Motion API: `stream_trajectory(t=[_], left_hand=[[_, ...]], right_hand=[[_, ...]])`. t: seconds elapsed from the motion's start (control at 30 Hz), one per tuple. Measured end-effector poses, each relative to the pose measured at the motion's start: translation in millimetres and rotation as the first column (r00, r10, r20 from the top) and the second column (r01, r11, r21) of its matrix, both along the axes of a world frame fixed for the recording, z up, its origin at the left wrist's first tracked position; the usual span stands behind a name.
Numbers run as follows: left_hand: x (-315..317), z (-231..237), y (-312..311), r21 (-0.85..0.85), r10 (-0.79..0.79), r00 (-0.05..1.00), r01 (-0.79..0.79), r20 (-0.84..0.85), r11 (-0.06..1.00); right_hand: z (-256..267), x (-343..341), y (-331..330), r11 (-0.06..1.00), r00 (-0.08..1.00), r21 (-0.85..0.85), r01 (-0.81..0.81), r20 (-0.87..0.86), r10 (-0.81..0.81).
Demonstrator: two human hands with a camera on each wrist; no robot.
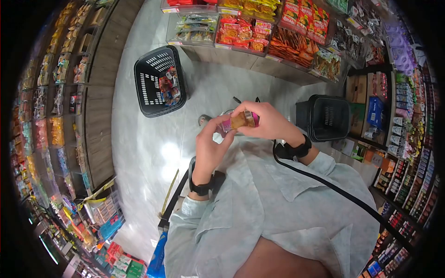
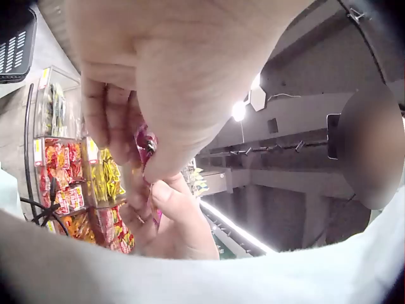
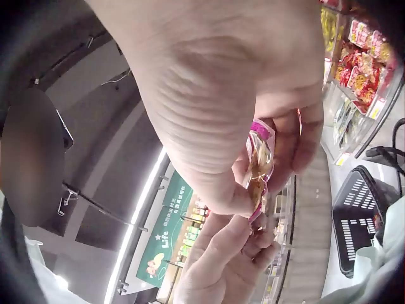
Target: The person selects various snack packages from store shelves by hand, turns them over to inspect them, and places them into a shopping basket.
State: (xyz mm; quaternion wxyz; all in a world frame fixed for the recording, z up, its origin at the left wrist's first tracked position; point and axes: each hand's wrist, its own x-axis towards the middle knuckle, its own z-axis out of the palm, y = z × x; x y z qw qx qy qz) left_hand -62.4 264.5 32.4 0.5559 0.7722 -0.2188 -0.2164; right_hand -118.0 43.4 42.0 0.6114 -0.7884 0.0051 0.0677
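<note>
A small snack packet point(image 1: 240, 121) with magenta ends and a see-through middle is held in front of the chest, with brown food showing inside. My left hand point(image 1: 211, 144) pinches one end of it between thumb and fingers. At the opposite end, my right hand point(image 1: 266, 121) grips the packet with its thumb below and fingers above. The right wrist view shows the shiny wrapper point(image 3: 259, 155) between the right thumb and fingers, the left thumb tip meeting its lower end. From the left wrist, most of the packet point(image 2: 147, 142) is hidden behind the left hand.
A black shopping basket point(image 1: 143, 99) with several packets inside stands on the floor ahead to the left. More black baskets point(image 1: 315, 125) are stacked at the right. Bins of bagged snacks point(image 1: 243, 34) line the front, and stocked shelves point(image 1: 58, 92) run along the left.
</note>
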Motion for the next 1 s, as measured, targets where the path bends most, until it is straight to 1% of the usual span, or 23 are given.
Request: stream_trajectory(t=[0.1,0.17,0.27,0.3,0.4,0.5,0.6,0.7,0.77,1.0], left_hand=[[27,-3,25,-0.057,-0.004,1.000,0.004,0.001,0.998],[41,-9,46,-0.098,0.002,1.000,0.000,0.015,0.995],[59,-6,79,-0.079,0.008,1.000,-0.007,0.016,0.997],[64,-7,89,-0.101,0.033,0.999,-0.031,0.022,0.994],[71,-17,117,-0.161,0.112,0.994,-0.108,0.018,0.981],[77,-25,143,-0.180,0.180,0.984,-0.180,-0.022,0.967],[81,-33,163,-0.177,0.251,0.964,-0.263,-0.086,0.948],[83,-47,174,-0.195,0.309,0.936,-0.338,-0.168,0.921],[87,-51,178,-0.195,0.331,0.918,-0.374,-0.219,0.907],[122,-52,183,-0.113,0.437,0.865,-0.473,-0.246,0.874]], right_hand=[[3,25,27,0.997,0.999,-0.077,0.004,0.049,0.000],[7,41,45,0.993,0.998,-0.118,-0.029,0.046,0.035],[13,67,73,0.985,0.994,-0.152,-0.081,0.055,0.090],[14,74,84,0.982,0.992,-0.159,-0.100,0.056,0.110],[17,95,114,0.979,0.990,-0.150,-0.138,-0.006,0.139],[24,117,135,0.955,0.969,-0.190,-0.227,-0.138,0.202],[13,133,151,0.972,0.972,-0.113,-0.205,-0.138,0.189],[9,152,158,0.967,0.945,-0.082,-0.242,-0.246,0.216],[5,164,160,0.961,0.931,-0.060,-0.269,-0.273,0.243],[-22,217,165,0.941,0.916,-0.056,-0.333,-0.255,0.309]])
